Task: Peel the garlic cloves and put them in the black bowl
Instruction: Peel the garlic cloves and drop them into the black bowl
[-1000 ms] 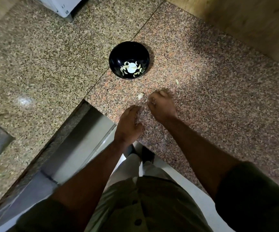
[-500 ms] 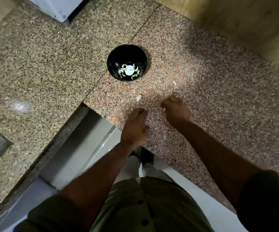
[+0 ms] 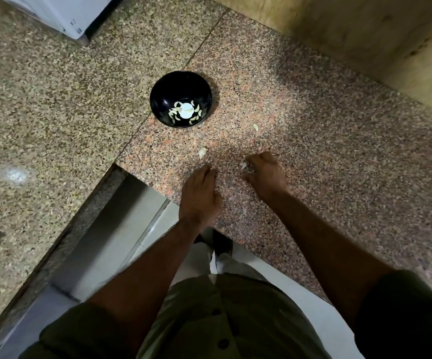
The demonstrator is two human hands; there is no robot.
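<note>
Flat on the granite countertop (image 3: 313,141) near its front edge, the left hand (image 3: 200,195) is laid with fingers straight and together. Behind it, peeled cloves (image 3: 183,114) are held in the black bowl (image 3: 180,85). 1 garlic clove (image 3: 243,165) is pinched by the right hand (image 3: 266,174).

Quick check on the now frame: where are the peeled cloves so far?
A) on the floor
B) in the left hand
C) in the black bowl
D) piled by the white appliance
C: pale peeled cloves lie at the bottom of the black bowl, which stands on the granite counter beyond both hands.
</note>
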